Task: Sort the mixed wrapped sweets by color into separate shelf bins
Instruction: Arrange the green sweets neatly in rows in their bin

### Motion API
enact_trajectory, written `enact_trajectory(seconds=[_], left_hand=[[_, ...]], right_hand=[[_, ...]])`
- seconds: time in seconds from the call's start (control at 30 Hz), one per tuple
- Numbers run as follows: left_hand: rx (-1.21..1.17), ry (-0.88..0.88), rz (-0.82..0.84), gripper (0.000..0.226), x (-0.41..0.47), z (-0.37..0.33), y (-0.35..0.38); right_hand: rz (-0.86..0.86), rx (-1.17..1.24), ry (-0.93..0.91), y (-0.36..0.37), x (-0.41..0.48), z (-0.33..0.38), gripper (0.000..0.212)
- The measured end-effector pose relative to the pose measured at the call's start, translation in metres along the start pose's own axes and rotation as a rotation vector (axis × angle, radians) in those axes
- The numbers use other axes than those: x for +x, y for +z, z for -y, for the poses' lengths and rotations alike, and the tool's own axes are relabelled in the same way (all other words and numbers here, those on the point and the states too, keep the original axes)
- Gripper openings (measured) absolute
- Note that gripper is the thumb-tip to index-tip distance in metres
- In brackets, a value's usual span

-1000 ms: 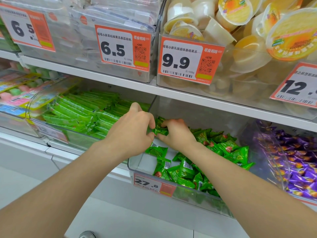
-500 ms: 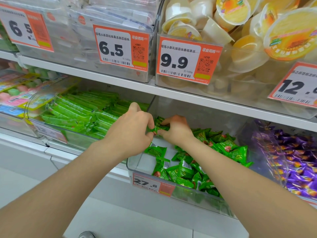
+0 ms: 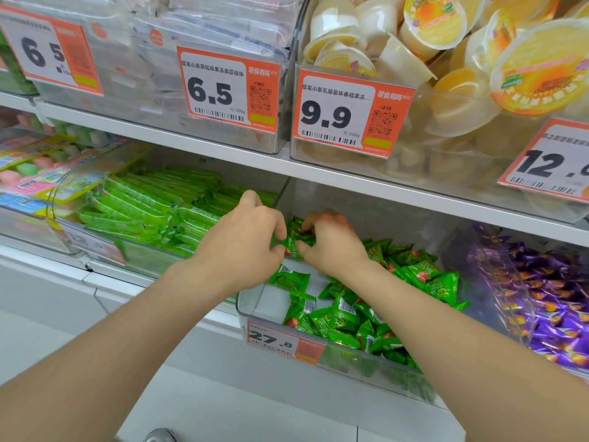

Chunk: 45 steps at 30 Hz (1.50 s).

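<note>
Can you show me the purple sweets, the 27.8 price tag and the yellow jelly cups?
purple sweets (image 3: 554,314), head view, middle of the pile.
27.8 price tag (image 3: 284,342), head view, centre of the label.
yellow jelly cups (image 3: 435,23), head view, lid of one upper cup.

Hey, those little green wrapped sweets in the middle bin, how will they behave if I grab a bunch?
Probably light and crinkly: the green sweets are small puffed pillow packs. The glossy wrappers look slippery, so some may slide from a pinched bunch. Unlikely to roll; they lie flat in a heap.
</note>
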<state>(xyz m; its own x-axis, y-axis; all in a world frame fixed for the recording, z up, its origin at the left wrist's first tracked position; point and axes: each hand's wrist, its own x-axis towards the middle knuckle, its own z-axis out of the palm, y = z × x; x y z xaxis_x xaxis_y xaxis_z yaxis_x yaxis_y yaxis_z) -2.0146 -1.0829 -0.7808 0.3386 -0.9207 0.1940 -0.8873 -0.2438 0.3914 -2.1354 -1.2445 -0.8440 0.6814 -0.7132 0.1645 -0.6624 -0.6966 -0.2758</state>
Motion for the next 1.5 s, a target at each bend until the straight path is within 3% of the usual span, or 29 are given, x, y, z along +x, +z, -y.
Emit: enact_trajectory(seconds=[0.1, 0.27, 0.37, 0.57, 0.7, 0.77, 0.97, 1.13, 1.5], left_hand=[[-0.004, -0.007, 0.006, 0.016, -0.001, 0.0, -0.002], [-0.007, -0.03, -0.01, 0.015, -0.003, -0.005, -0.004], [0.044, -0.026, -0.048, 0.019, -0.005, -0.007, -0.004], [0.157, 0.153, 0.012, 0.04, -0.003, -0.005, -0.003], [-0.072, 0.099, -0.041, 0.022, -0.001, -0.005, -0.003], [-0.184, 0.059, -0.03, 0.014, -0.001, -0.005, -0.008], [-0.319, 0.028, 0.049, 0.016, -0.009, -0.008, -0.014], [-0.11, -0.016, -0.112, 0.02, -0.008, 0.004, -0.009], [-0.073, -0.063, -0.008, 0.065, -0.01, 0.007, -0.005]], right_hand=[[0.07, 0.034, -0.077, -0.007, -0.005, 0.009, 0.015], [0.302, -0.092, -0.142, 0.004, -0.026, 0.018, 0.047], [0.25, -0.051, -0.107, 0.005, -0.024, 0.021, 0.039], [0.196, 0.442, 0.083, -0.045, -0.031, 0.023, 0.014], [0.373, 0.864, 0.099, -0.074, -0.051, 0.02, 0.023], [0.413, 0.937, 0.056, -0.082, -0.057, 0.019, 0.028], [0.282, 0.67, -0.194, -0.086, -0.057, 0.006, 0.012], [0.139, 0.408, -0.007, -0.061, -0.043, -0.007, 0.019], [0.11, 0.037, -0.006, 0.007, -0.021, 0.005, 0.032]])
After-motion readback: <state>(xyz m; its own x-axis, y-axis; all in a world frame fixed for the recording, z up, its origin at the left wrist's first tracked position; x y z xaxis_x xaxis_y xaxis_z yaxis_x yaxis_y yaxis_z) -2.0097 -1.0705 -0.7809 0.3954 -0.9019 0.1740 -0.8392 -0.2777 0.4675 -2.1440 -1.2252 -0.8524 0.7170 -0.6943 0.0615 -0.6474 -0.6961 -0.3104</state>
